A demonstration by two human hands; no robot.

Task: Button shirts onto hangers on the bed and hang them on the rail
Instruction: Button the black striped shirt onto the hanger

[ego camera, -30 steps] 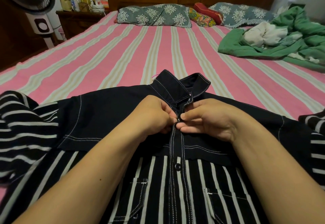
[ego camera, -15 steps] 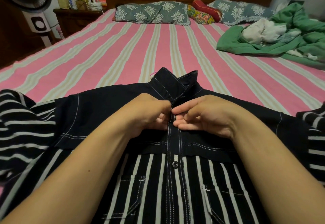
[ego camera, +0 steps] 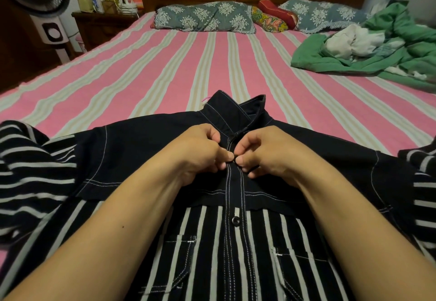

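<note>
**Hands dropped to the next button**

The shirt (ego camera: 146,159) lay flat at the bed's (ego camera: 165,69) near edge. Left hand (ego camera: 200,152) and right hand (ego camera: 264,152) had slid down the placket from just under the collar (ego camera: 226,112), fingers now pinched together on the cloth around a button (ego camera: 230,158).

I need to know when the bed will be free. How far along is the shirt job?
Early. Done: the lower button on the striped shirt is fastened. In hand: the left hand and right hand pinch the placket at the button below the collar. Left: the collar looks open, the shirt lies on the bed, and no rail is in view.
</note>
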